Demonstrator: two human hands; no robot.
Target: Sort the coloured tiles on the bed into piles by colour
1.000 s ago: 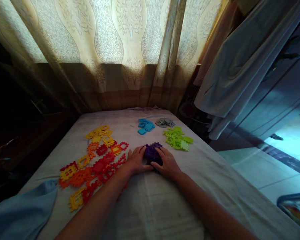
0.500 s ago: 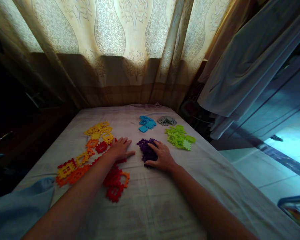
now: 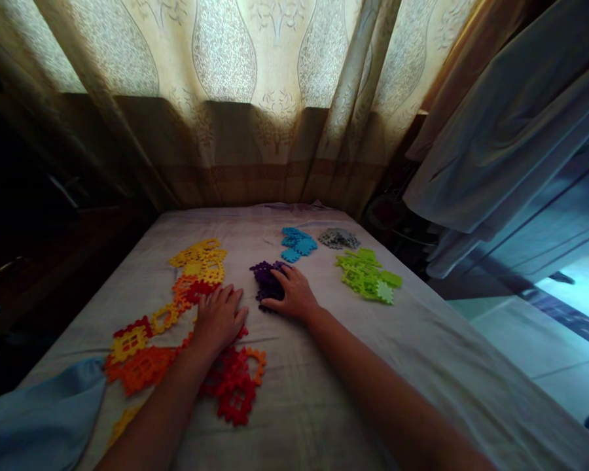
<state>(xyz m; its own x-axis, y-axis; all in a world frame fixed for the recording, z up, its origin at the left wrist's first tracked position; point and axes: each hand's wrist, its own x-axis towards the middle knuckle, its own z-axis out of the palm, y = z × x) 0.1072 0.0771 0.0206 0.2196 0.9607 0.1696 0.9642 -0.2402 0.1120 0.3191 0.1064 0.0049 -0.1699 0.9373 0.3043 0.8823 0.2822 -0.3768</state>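
Palm down with fingers extended, the left hand (image 3: pixel 220 319) rests over red notched plastic pieces (image 3: pixel 233 369), clasping nothing that shows. The right hand (image 3: pixel 294 294) curves around the right side of a purple heap of notched pieces (image 3: pixel 265 281), thumb and fingers parted; I cannot tell whether it grips any piece.

From the left, a light-blue cloth (image 3: pixel 42 415) lies in the near corner of the pale sheet (image 3: pixel 299 425). Beside it come a yellow window-shaped piece (image 3: pixel 129 343) and orange pieces (image 3: pixel 147 367), then a yellow pile (image 3: pixel 201 254) farther back. The red pieces spread under and beside the left hand. The purple heap sits mid-sheet, near a blue cluster (image 3: pixel 300 245) behind it; next are a gray stack (image 3: pixel 339 238) and a lime-green pile (image 3: pixel 363 275).
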